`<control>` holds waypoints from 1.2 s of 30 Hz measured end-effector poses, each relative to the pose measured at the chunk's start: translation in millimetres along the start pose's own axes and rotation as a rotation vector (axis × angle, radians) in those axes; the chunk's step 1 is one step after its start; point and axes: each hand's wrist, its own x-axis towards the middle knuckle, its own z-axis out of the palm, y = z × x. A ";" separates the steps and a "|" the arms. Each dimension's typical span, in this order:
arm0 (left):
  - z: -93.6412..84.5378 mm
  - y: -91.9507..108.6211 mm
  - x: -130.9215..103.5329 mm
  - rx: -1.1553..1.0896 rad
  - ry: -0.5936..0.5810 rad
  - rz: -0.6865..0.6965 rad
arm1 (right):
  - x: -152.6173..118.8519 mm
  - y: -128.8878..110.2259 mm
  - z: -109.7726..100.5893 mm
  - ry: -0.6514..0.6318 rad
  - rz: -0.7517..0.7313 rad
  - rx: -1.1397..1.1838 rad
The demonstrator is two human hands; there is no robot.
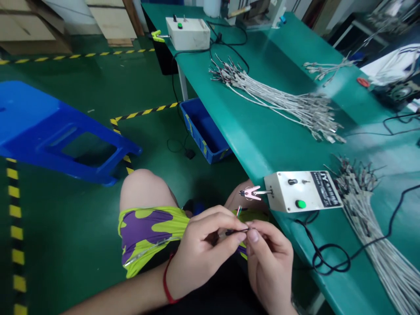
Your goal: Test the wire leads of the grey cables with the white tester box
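Above my lap, my left hand point(206, 249) pinches a thin dark wire point(242, 230) between thumb and fingers. Thumb and forefinger of my right hand point(269, 258) are closed on the wire's other end, and the fingertips of both hands nearly meet. A few fine coloured strands point(239, 211) stick up just behind my left fingers. Most of the cable is hidden inside my hands. Just beyond them, a white box point(303, 192) with a green button and knob sits at the table edge. A pink clip point(251, 193) on a metal rod juts from its side toward my hands.
On the green table point(262, 148) lie a bundle of white cables point(278, 96) and another cable bundle point(374, 227) at right. A second white box point(188, 34) stands farther back. Black cord point(331, 258) loops near the edge. Left are a blue stool point(65, 127) and blue bin point(210, 148).
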 end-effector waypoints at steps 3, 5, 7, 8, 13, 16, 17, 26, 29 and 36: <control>1.6 -3.2 -7.0 -0.066 -0.034 -0.029 | -3.9 -6.2 2.2 -0.003 0.032 0.047; 3.2 -5.5 -11.9 -0.123 -0.002 -0.071 | -6.0 -8.8 2.4 -0.018 0.085 0.049; 4.7 -6.9 -15.9 -0.106 0.019 -0.078 | -7.5 -10.2 2.3 -0.027 0.127 0.043; 5.2 -7.0 -17.2 -0.084 0.023 -0.075 | -8.0 -10.8 2.3 -0.031 0.144 0.043; 6.3 -3.1 -19.4 -0.118 0.008 -0.082 | -10.9 -11.8 2.4 -0.054 0.153 0.043; 7.1 0.4 -18.0 -0.201 -0.007 -0.106 | -12.7 -10.9 2.2 -0.051 0.120 0.036; 7.5 1.4 -17.2 -0.237 -0.013 -0.122 | -13.1 -10.7 2.4 -0.047 0.114 0.032; 8.5 5.6 -12.8 -0.388 -0.052 -0.232 | -8.6 -14.7 9.1 -0.026 0.088 0.015; 6.8 6.3 -12.0 -0.329 -0.040 -0.247 | -7.9 -13.6 8.7 -0.027 0.113 0.021; 5.9 6.3 -9.9 -0.299 -0.027 -0.255 | -7.1 -10.2 6.9 -0.006 0.155 0.009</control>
